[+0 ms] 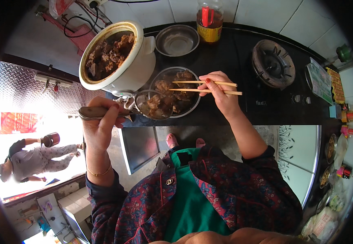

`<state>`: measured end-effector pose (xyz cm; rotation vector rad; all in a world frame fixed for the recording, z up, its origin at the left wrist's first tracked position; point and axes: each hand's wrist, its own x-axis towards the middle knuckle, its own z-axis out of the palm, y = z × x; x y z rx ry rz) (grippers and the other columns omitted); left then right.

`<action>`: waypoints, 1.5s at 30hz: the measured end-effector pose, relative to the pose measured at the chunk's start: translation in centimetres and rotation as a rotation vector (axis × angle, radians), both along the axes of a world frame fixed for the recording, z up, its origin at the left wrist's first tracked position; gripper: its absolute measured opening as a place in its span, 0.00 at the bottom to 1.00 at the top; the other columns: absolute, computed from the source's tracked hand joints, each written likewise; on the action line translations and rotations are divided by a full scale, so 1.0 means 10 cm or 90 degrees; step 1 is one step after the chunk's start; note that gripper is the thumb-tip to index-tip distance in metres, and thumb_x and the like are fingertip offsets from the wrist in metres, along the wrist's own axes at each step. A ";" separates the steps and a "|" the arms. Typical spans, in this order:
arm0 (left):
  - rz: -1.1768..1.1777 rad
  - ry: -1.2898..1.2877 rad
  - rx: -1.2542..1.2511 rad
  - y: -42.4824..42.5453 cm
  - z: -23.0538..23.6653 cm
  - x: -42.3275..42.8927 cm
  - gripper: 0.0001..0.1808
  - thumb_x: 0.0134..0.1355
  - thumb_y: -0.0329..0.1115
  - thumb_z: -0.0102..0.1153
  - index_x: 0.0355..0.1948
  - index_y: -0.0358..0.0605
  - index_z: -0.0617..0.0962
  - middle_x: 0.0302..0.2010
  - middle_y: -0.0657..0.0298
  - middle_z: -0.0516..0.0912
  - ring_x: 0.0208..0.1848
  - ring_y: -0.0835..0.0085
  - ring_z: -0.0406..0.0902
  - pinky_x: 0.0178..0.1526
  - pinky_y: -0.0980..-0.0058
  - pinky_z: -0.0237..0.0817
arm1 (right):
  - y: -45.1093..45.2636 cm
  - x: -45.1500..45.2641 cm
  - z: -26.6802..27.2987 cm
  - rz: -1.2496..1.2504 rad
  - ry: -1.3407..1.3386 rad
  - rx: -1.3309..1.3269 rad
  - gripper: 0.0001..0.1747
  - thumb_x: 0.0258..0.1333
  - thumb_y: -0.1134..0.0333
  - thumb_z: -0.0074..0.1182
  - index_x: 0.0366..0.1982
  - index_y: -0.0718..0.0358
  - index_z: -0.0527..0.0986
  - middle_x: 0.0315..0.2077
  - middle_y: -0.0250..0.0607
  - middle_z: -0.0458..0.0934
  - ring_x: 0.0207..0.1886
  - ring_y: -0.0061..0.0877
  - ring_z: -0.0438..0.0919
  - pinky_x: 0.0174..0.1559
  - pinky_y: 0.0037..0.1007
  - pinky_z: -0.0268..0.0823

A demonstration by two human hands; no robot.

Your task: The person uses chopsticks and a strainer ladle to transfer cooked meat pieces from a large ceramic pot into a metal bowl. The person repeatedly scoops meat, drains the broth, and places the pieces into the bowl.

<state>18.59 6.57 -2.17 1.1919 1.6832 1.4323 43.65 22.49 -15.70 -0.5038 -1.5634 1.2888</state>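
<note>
My left hand (103, 122) grips the handle of a metal ladle (154, 105), whose bowl, with meat chunks in it, overlaps the left edge of a round metal bowl (194, 105). Between the fingers of my right hand (220, 91) is a pair of wooden chopsticks (210, 90). Their tips touch or hover just above the meat pieces (182, 94) in the metal bowl. At the upper left, a white electric stew pot (146, 61) stands uncovered with dark braised meat (111, 55) inside.
An empty metal basin (177, 41) and a bottle of brown liquid (209, 27) stand behind the bowl. To the right are a gas burner (273, 63), an egg tray (336, 85), bottles and dishes. Past the doorway at left, a person (33, 161) carries a pot.
</note>
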 end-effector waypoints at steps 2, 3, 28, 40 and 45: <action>0.006 0.002 -0.001 -0.05 0.00 -0.05 0.03 0.57 0.24 0.51 0.31 0.35 0.74 0.26 0.56 0.80 0.21 0.79 0.76 0.24 0.84 0.68 | -0.03 0.07 0.06 0.015 0.019 -0.010 0.10 0.63 0.72 0.44 0.40 0.70 0.75 0.38 0.44 0.71 0.32 0.27 0.80 0.31 0.24 0.76; 0.012 -0.003 0.004 -0.08 -0.01 -0.05 0.03 0.57 0.24 0.51 0.31 0.35 0.75 0.26 0.56 0.80 0.21 0.79 0.76 0.24 0.84 0.68 | -0.04 0.11 0.09 0.031 0.042 -0.027 0.10 0.63 0.72 0.44 0.39 0.70 0.75 0.38 0.43 0.71 0.32 0.26 0.80 0.31 0.23 0.76; -0.122 -0.028 0.141 -0.05 -0.01 -0.06 0.03 0.56 0.21 0.50 0.32 0.35 0.73 0.32 0.55 0.78 0.26 0.73 0.76 0.30 0.79 0.71 | 0.10 0.27 0.40 0.178 -0.035 -0.057 0.09 0.60 0.73 0.48 0.36 0.71 0.77 0.35 0.42 0.72 0.30 0.26 0.79 0.28 0.22 0.75; -0.096 0.051 0.161 -0.01 -0.04 0.07 0.04 0.54 0.17 0.49 0.29 0.35 0.73 0.31 0.55 0.78 0.26 0.76 0.74 0.31 0.80 0.68 | -0.08 0.21 0.38 0.014 -0.033 0.028 0.09 0.61 0.73 0.47 0.31 0.72 0.75 0.32 0.43 0.73 0.29 0.25 0.80 0.29 0.23 0.75; -0.074 0.081 0.140 0.01 -0.10 0.06 0.04 0.54 0.17 0.49 0.29 0.35 0.73 0.31 0.56 0.79 0.26 0.77 0.75 0.31 0.82 0.68 | -0.05 0.30 0.35 0.007 -0.060 0.008 0.09 0.61 0.73 0.47 0.32 0.72 0.75 0.32 0.43 0.72 0.29 0.26 0.80 0.29 0.23 0.76</action>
